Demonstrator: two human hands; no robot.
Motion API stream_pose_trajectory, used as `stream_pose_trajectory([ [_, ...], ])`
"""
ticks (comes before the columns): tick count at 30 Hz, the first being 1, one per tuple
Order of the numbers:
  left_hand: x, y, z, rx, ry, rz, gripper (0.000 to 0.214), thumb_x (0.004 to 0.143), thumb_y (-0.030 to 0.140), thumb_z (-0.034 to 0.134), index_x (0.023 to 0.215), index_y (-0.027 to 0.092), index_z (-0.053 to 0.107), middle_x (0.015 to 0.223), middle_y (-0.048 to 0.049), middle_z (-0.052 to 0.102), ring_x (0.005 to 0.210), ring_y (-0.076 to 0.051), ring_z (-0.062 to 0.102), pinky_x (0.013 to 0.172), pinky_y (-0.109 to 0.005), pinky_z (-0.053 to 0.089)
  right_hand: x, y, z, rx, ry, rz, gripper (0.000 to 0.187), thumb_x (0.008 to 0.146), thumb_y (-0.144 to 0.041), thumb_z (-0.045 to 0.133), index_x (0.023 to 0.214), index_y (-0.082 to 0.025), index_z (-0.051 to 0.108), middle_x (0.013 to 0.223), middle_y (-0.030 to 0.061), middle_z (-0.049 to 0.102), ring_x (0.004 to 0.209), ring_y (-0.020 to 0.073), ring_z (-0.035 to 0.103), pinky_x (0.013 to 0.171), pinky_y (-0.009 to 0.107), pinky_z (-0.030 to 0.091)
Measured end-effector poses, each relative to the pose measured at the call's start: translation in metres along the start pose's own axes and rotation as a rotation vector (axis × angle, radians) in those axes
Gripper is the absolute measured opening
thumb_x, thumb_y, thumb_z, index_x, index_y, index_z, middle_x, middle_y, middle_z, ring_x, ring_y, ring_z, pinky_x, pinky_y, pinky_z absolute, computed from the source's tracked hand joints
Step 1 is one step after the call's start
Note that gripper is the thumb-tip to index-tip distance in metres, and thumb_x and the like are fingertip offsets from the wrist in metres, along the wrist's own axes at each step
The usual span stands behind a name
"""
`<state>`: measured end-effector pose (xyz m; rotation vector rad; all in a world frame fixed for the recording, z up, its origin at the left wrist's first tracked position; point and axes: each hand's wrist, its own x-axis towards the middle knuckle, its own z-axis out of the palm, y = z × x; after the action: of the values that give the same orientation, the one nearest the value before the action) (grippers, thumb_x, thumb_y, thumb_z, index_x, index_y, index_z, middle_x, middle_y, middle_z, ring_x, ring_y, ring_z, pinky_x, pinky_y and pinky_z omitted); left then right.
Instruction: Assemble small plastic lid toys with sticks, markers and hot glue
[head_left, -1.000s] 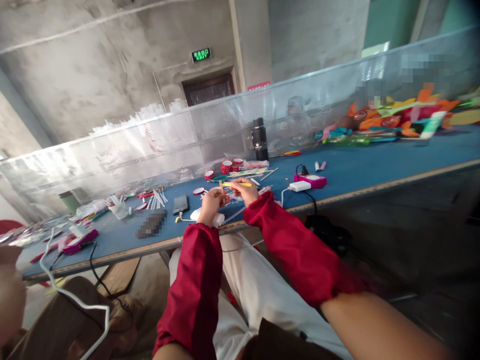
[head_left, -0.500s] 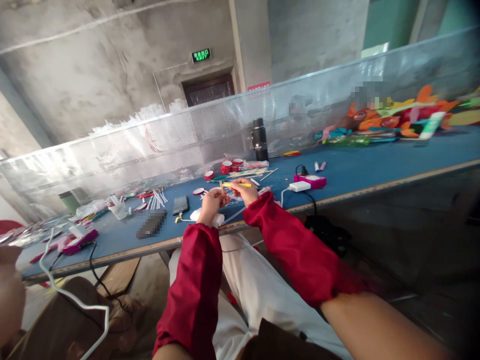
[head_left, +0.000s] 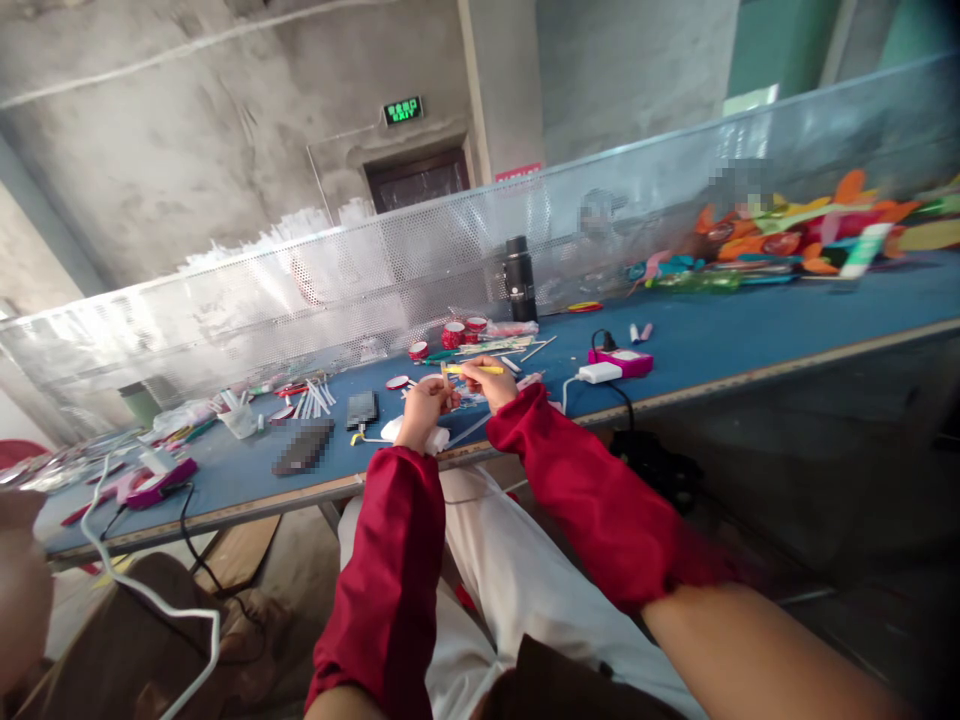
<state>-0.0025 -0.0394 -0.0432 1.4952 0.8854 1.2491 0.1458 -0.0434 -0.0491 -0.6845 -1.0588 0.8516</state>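
While a thin yellow stick (head_left: 480, 369) is pinched roughly level in the right hand (head_left: 495, 388), with the fingers curled shut around it, a small bit (head_left: 448, 386) is gripped in the closed fingertips of the left hand (head_left: 422, 402). What that bit actually is can't be made out, it's way too tiny. Both hands are held close together just over the near edge of the blue table (head_left: 712, 340), about midway along it, so the stick is kept up in the air and not laid on the surface. Progress-wise it looks like mid-piece: stick and bit are held end to end, but whether they're joined can't be told. A heap of colourful finished-looking pieces (head_left: 795, 235) is stacked at the far right end, up against the perforated screen (head_left: 337, 290), so a fair batch seems to be done. Plenty is left though: loose white sticks (head_left: 315, 398) and red rolls (head_left: 459, 330) are scattered between the hands and the far edge. A phone (head_left: 361, 407) is parked left of the hands, and a black flask (head_left: 519, 278) is stood by the screen.
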Motion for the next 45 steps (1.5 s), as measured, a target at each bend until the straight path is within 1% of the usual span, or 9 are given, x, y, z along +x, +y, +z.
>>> stream_pose_trajectory([
  [4, 0.000, 0.001, 0.000, -0.004, 0.005, -0.007, 0.004, 0.083, 0.015, 0.071, 0.084, 0.014, 0.067, 0.067, -0.0020, 0.070, 0.058, -0.012, 0.063, 0.059, -0.023, 0.047, 0.000, -0.001, 0.000, -0.001, 0.009, -0.002, 0.029, 0.063, -0.046, 0.079, 0.072, -0.022, 0.064, 0.063, -0.0030, 0.065, 0.053, 0.0106, 0.052, 0.050, 0.025, 0.041],
  [7, 0.000, 0.001, 0.000, -0.006, 0.007, -0.017, 0.002, 0.084, 0.012, 0.068, 0.084, 0.014, 0.068, 0.066, -0.0018, 0.070, 0.058, -0.012, 0.064, 0.059, -0.022, 0.047, 0.000, -0.001, 0.000, -0.007, 0.004, -0.005, 0.029, 0.063, -0.046, 0.079, 0.072, -0.022, 0.065, 0.062, -0.0029, 0.065, 0.053, 0.0106, 0.051, 0.050, 0.025, 0.041],
  [11, 0.000, 0.001, 0.001, -0.002, 0.005, -0.011, 0.006, 0.086, 0.010, 0.064, 0.085, 0.014, 0.068, 0.066, -0.0022, 0.070, 0.058, -0.012, 0.064, 0.058, -0.022, 0.048, 0.000, 0.000, 0.000, -0.005, -0.003, 0.001, 0.028, 0.063, -0.044, 0.080, 0.073, -0.022, 0.065, 0.062, -0.0031, 0.064, 0.054, 0.0109, 0.052, 0.052, 0.025, 0.042],
  [15, 0.002, -0.001, -0.001, 0.011, 0.005, 0.000, 0.001, 0.084, 0.013, 0.068, 0.084, 0.014, 0.068, 0.067, -0.0024, 0.070, 0.059, -0.013, 0.064, 0.059, -0.023, 0.048, 0.000, 0.000, 0.000, -0.004, 0.005, 0.001, 0.029, 0.064, -0.046, 0.079, 0.073, -0.022, 0.064, 0.063, -0.0035, 0.063, 0.055, 0.0111, 0.053, 0.052, 0.025, 0.041],
  [18, 0.002, -0.002, -0.001, 0.007, 0.006, 0.006, 0.003, 0.084, 0.015, 0.070, 0.084, 0.015, 0.068, 0.067, -0.0022, 0.070, 0.058, -0.012, 0.064, 0.059, -0.023, 0.048, 0.000, 0.000, -0.001, -0.004, 0.003, -0.006, 0.029, 0.064, -0.045, 0.079, 0.073, -0.022, 0.064, 0.063, -0.0035, 0.064, 0.054, 0.0110, 0.052, 0.052, 0.025, 0.041],
  [25, 0.001, -0.001, 0.001, -0.010, -0.004, 0.003, 0.002, 0.084, 0.014, 0.068, 0.083, 0.015, 0.067, 0.068, -0.0026, 0.071, 0.058, -0.012, 0.065, 0.057, -0.021, 0.049, 0.001, 0.001, -0.001, 0.030, 0.016, 0.006, 0.030, 0.061, -0.043, 0.083, 0.071, -0.021, 0.065, 0.063, -0.0022, 0.067, 0.054, 0.0103, 0.053, 0.049, 0.023, 0.040],
  [31, 0.001, -0.001, 0.002, 0.001, -0.009, 0.002, 0.005, 0.083, 0.016, 0.070, 0.083, 0.014, 0.066, 0.065, -0.0013, 0.070, 0.054, -0.011, 0.063, 0.056, -0.021, 0.049, 0.002, 0.003, -0.002, 0.043, 0.032, 0.006, 0.029, 0.060, -0.042, 0.083, 0.068, -0.021, 0.065, 0.061, -0.0031, 0.066, 0.053, 0.0091, 0.053, 0.048, 0.021, 0.041],
  [39, 0.002, -0.006, 0.002, 0.015, 0.027, -0.008, 0.005, 0.085, 0.011, 0.067, 0.081, 0.015, 0.067, 0.070, -0.0007, 0.070, 0.059, -0.012, 0.066, 0.057, -0.021, 0.051, 0.005, 0.007, -0.004, 0.041, 0.046, 0.031, 0.032, 0.060, -0.044, 0.084, 0.071, -0.022, 0.065, 0.063, -0.0022, 0.069, 0.051, 0.0103, 0.055, 0.048, 0.024, 0.045],
  [45, 0.003, -0.010, 0.001, -0.001, -0.010, 0.028, 0.010, 0.083, 0.018, 0.073, 0.077, 0.014, 0.067, 0.063, 0.0000, 0.067, 0.055, -0.011, 0.064, 0.057, -0.021, 0.051, 0.004, 0.008, -0.005, 0.021, 0.042, 0.035, 0.032, 0.061, -0.045, 0.084, 0.071, -0.021, 0.066, 0.063, -0.0026, 0.069, 0.051, 0.0090, 0.055, 0.048, 0.022, 0.046],
])
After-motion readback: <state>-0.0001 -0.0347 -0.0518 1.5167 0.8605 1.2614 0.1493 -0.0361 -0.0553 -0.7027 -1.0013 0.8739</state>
